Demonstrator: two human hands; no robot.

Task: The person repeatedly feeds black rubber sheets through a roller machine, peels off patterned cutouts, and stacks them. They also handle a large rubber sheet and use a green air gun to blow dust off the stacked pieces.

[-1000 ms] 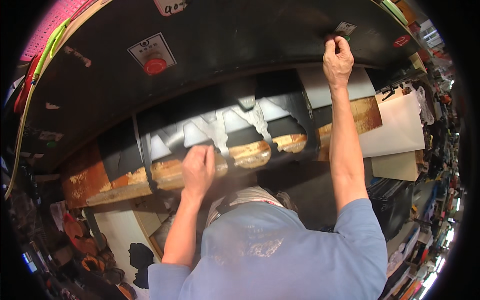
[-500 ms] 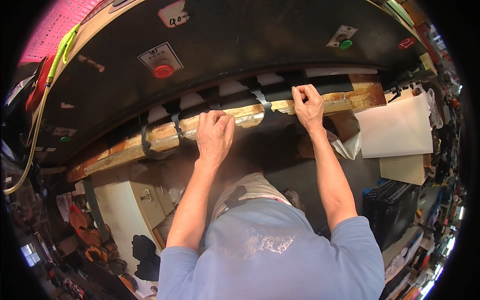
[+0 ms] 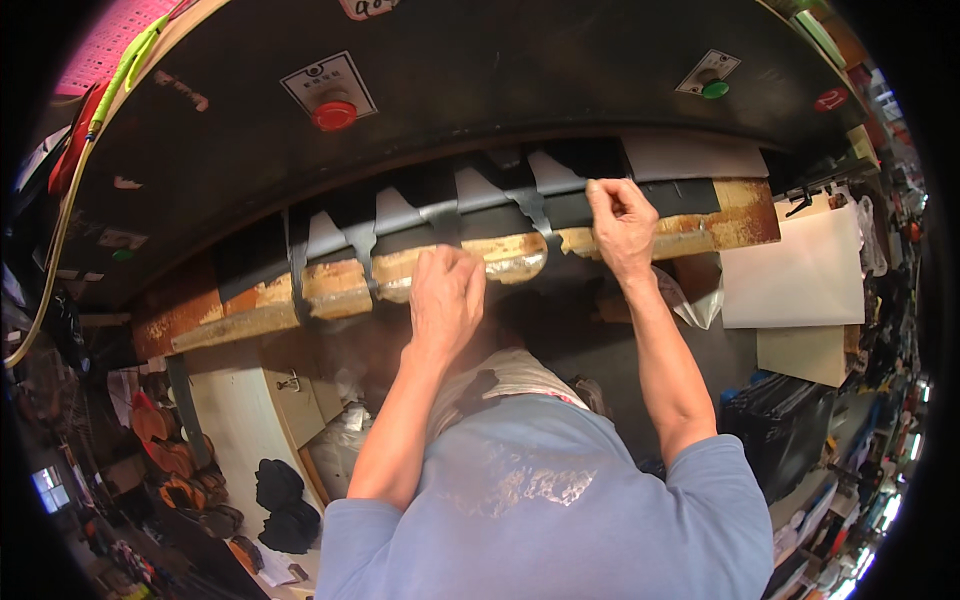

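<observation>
We work with both hands at the front edge of a worn wooden board (image 3: 742,215), which lies below a black machine panel (image 3: 520,85). A black sheet (image 3: 570,208) with angular cut-outs lies on the board; pale material shows through the openings. Narrow black strips (image 3: 535,208) run from the sheet toward us and lap over the board's front edge.

Left hand (image 3: 446,300): we hold it at the middle of the front edge, fingers curled, beside one of the strips. The fingertips are hidden, so we cannot tell whether they grip the material.

Right hand (image 3: 627,228): we hold it farther right, over the sheet near the front edge, with thumb and forefinger brought together and the other fingers bent. We cannot tell whether the sheet is caught between them.

Panel controls: we see a red push button (image 3: 334,115) above and to the left of the left hand, and a green push button (image 3: 714,89) above and to the right of the right hand. A second green button (image 3: 122,255) sits at the panel's far left.

Surroundings: a white panel (image 3: 795,272) stands to the right of the board. A cream cabinet (image 3: 235,390) stands below its left part.
</observation>
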